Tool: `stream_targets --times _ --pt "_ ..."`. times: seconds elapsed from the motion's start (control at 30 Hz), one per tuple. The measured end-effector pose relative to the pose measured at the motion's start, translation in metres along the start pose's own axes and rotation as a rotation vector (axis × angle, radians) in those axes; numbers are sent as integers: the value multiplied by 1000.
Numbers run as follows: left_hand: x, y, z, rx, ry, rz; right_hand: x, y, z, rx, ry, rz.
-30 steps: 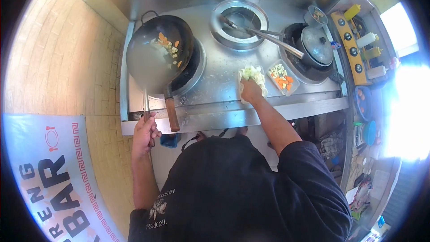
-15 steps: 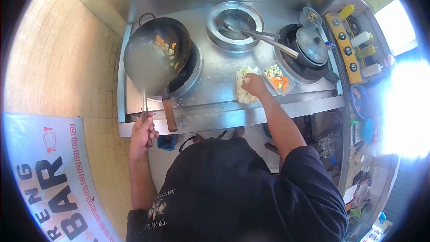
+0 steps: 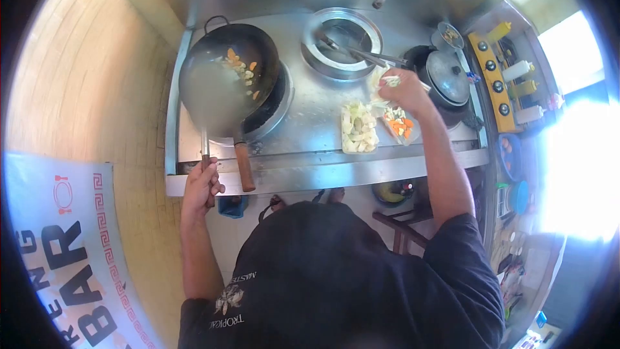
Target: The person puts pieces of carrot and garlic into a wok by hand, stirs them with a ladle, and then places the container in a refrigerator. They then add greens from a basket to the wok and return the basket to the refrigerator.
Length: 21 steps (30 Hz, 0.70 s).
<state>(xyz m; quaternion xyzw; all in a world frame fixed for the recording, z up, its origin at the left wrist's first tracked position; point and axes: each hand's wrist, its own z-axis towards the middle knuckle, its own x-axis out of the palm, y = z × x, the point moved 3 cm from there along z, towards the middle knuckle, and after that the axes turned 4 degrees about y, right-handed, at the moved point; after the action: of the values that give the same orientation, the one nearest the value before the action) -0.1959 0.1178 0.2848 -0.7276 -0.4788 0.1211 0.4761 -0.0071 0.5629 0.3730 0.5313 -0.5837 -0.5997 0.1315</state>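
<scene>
Already some vegetables [image 3: 242,72] sit in the wok [image 3: 223,77]; right hand [image 3: 405,90] clutches cabbage [image 3: 381,81] above the counter's back edge, left hand [image 3: 201,184] clenches the ladle handle [image 3: 205,148]; most cabbage remains in the tray [image 3: 358,128].

I see my left hand [image 3: 201,184] closed round a thin metal handle [image 3: 204,155] at the desk's front edge; it runs up to the dark wok [image 3: 226,81], which sits tilted over the left burner with carrot and pale vegetable bits inside. My right hand [image 3: 407,90] is raised above the desk's middle, gripping a clump of pale cabbage [image 3: 381,81]. More cabbage fills the tray [image 3: 358,128] just below it.
</scene>
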Motion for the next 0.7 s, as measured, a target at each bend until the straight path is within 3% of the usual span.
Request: stream_targets --times 0.17,0.23,0.33,0.47,0.5,0.53,0.57,0.63,0.7 --pt "-4 -12 -7 -2 -11 -27 11 97 15 -188 64 69" --pt "1 -26 -15 67 -29 123 30 135 28 -244 102 89" --pt "-1 -33 -16 -25 -49 97 78 172 63 -339 155 39" --pt "-25 -17 -12 -8 -21 44 185 162 151 -323 319 43" --pt "-27 -15 -12 -6 -7 39 218 149 173 -342 414 -188" --pt "-29 -14 -14 -6 1 31 241 145 177 -422 354 -551" --pt "-32 -12 -16 -3 -9 27 266 118 197 -656 184 -679" --pt "-37 -9 -17 -2 10 6 278 124 194 -425 269 -678" --pt "-40 -7 -20 -5 10 -11 274 129 188 -402 249 -642"
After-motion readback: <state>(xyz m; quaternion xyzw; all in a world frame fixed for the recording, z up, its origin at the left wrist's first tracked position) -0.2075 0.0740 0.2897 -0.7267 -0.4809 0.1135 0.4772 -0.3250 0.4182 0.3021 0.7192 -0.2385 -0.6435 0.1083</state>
